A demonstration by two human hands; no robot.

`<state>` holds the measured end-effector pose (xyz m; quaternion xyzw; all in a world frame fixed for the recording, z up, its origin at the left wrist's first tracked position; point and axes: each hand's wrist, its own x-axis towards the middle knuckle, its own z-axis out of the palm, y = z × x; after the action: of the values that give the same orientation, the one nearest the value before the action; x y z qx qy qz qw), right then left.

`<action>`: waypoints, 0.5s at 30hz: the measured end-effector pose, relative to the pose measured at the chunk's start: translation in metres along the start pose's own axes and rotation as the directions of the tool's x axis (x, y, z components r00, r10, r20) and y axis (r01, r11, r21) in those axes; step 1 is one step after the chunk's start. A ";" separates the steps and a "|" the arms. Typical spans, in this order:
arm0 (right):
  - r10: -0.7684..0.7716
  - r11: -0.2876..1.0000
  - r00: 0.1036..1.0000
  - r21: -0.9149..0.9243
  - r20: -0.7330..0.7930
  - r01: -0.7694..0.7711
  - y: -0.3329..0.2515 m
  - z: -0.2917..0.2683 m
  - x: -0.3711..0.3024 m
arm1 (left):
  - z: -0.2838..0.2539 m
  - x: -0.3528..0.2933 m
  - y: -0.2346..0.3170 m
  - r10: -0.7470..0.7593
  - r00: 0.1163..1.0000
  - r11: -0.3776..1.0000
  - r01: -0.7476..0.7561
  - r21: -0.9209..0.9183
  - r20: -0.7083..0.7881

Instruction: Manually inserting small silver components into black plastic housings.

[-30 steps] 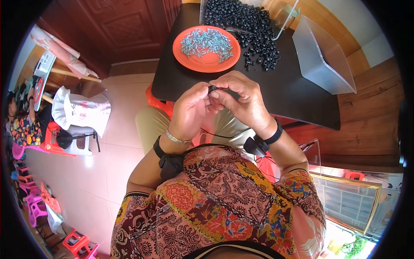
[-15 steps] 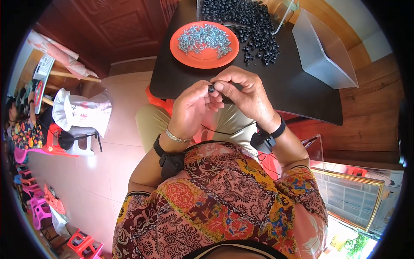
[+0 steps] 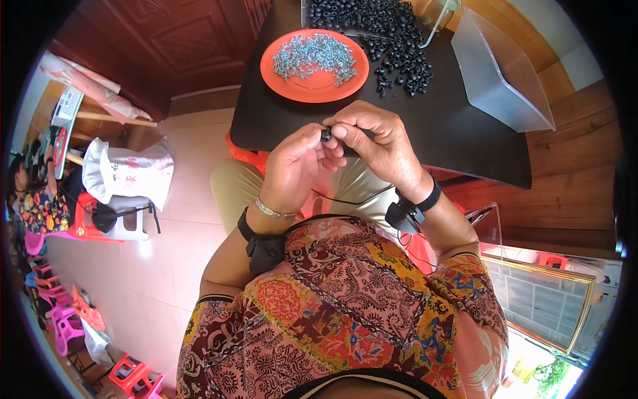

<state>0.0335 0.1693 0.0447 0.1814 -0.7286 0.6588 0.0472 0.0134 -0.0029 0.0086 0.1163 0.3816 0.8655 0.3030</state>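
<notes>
Between my two hands, just off the near edge of the dark table, is a small black knob-like part (image 3: 325,135). My left hand (image 3: 296,157) pinches it between thumb and forefinger, the other fingers curled loosely below. Thumb and forefinger of my right hand (image 3: 375,143) close at its right side; whether they grip the part or a tiny piece at it is hidden. Beyond my hands, an orange-red plate (image 3: 316,93) holds many small silvery metal pieces (image 3: 316,56). To its right lies a heap of similar black parts (image 3: 402,63), spilling from a clear container.
An upright translucent plastic bin (image 3: 502,80) stands at the right of the dark table (image 3: 452,143). On the left, a white sack (image 3: 136,173) sits by a stool. Further left another person (image 3: 43,199) sits at a table. Pink and red stools (image 3: 63,326) line the lower left.
Both hands keep the same pinch on the black part, with hardly any movement. The whole view has shifted very slightly.
</notes>
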 end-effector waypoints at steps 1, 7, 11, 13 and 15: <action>0.000 1.000 1.000 0.006 0.002 0.000 0.000 0.000 0.000 | 0.000 0.000 0.000 0.001 1.000 1.000 -0.001 -0.002 0.006; -0.152 0.952 0.988 -0.271 -0.021 0.141 -0.003 0.000 0.002 | 0.001 0.001 -0.002 0.001 1.000 1.000 -0.001 0.008 -0.014; -0.206 0.905 0.978 -0.383 -0.010 0.187 -0.004 -0.002 0.003 | 0.003 0.000 -0.001 0.023 1.000 0.999 -0.023 0.036 0.000; -0.269 0.838 0.963 -0.488 0.018 0.243 -0.005 -0.002 0.005 | 0.000 0.001 -0.002 0.027 1.000 0.999 -0.027 0.034 0.006; -0.285 0.828 0.959 -0.503 0.000 0.246 -0.004 -0.002 0.004 | -0.001 0.002 -0.002 0.031 0.999 0.999 -0.032 0.030 0.012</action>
<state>0.0312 0.1707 0.0501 0.2376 -0.8391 0.4417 0.2108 0.0128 -0.0013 0.0060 0.1318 0.3911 0.8635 0.2898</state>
